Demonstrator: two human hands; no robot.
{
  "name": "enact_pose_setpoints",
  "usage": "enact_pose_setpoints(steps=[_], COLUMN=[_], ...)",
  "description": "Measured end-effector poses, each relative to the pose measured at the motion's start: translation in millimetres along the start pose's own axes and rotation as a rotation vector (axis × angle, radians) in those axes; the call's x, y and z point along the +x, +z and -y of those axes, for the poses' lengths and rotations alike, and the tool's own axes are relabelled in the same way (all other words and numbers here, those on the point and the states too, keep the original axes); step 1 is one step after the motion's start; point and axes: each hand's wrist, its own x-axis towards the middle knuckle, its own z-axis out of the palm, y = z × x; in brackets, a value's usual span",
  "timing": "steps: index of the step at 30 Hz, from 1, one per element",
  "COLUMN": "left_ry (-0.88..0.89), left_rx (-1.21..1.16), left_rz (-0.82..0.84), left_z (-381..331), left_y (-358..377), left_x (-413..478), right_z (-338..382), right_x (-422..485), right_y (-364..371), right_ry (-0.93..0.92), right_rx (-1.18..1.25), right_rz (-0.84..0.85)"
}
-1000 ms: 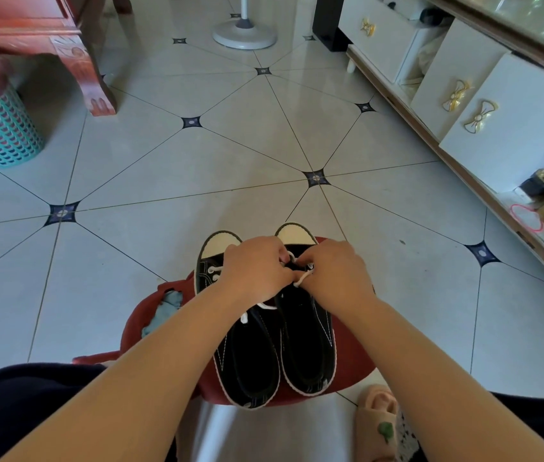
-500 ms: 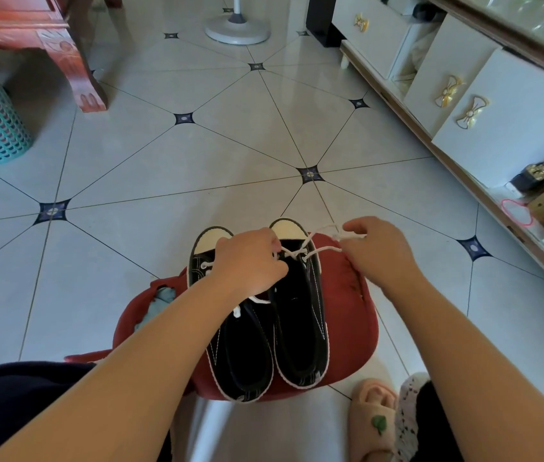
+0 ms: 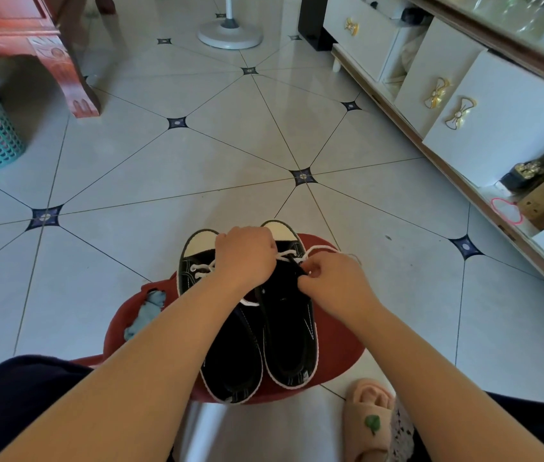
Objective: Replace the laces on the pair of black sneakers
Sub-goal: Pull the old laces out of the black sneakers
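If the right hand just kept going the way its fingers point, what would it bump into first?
The right hand, pinching the white lace, points left: likely the right-side black sneaker at its laced front first, with the left hand just beyond. Depth is unclear.

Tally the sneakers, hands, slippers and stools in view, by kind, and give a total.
Black sneakers: 2, the left sneaker and the right sneaker.
Hands: 2, the left hand curled over the right sneaker's front, the right hand pinching its white lace.
Slippers: 1, the pink slipper.
Stools: 1, the red stool.
Total: 6.
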Motion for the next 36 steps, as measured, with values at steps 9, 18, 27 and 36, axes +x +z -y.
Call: enact_pose_setpoints(steps=[9, 18, 27, 36], left_ry=[-0.135, -0.026, 0.017, 0.144], left_rx=[-0.388, -0.12, -0.158, 0.253], left_rz=[-0.18, -0.146, -0.197, -0.121], left_z=[26, -3, 7, -5], left_y=[-25, -8, -24, 8], left_x=[3, 0, -3, 1], right_z=[-1, 2, 1, 0], right_x=[-2, -1, 0, 2], right_y=[-2, -1, 0, 2], right_ry=[0.01, 0.017, 0.021, 0.003], right_rx=[0.027, -0.006, 0.007, -0.002], right_rz=[0.003, -0.022, -0.005, 0.002])
